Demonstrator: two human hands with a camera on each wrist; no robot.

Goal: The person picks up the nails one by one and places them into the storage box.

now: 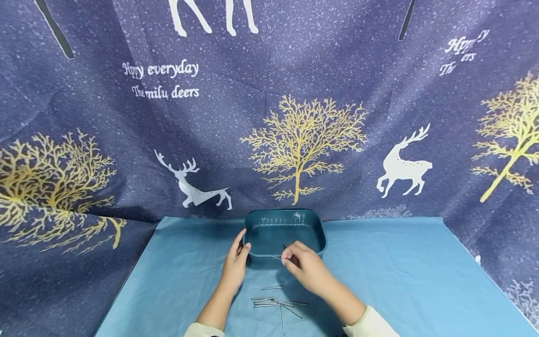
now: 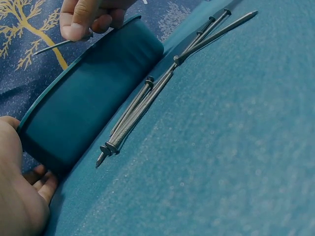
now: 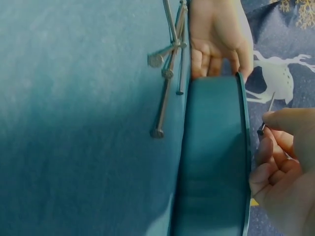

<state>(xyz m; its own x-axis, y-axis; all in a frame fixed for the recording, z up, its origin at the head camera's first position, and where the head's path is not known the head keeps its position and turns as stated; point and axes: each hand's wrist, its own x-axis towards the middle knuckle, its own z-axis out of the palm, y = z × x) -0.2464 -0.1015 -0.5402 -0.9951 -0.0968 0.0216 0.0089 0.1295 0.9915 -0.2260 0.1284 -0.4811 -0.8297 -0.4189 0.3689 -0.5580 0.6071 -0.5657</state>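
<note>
A deep teal plastic tray [image 1: 286, 255] with rounded corners stands at the back of the table. My left hand [image 1: 235, 267] holds its left end, thumb at the rim and fingers along the outer wall. Between thumb and index finger my right hand [image 1: 309, 271] pinches a thin steel nail [image 3: 272, 102] over the tray's front rim. The nail's head shows beside the thumb in the right wrist view. On the cloth in front of the tray lies a loose pile of several nails [image 2: 142, 110], crossing one another.
A light blue cloth [image 1: 404, 281] covers the table. Directly behind the tray hangs a dark blue curtain [image 1: 345, 201] printed with gold trees and white deer. One nail [image 1: 272, 288] lies apart from the pile, nearer the tray.
</note>
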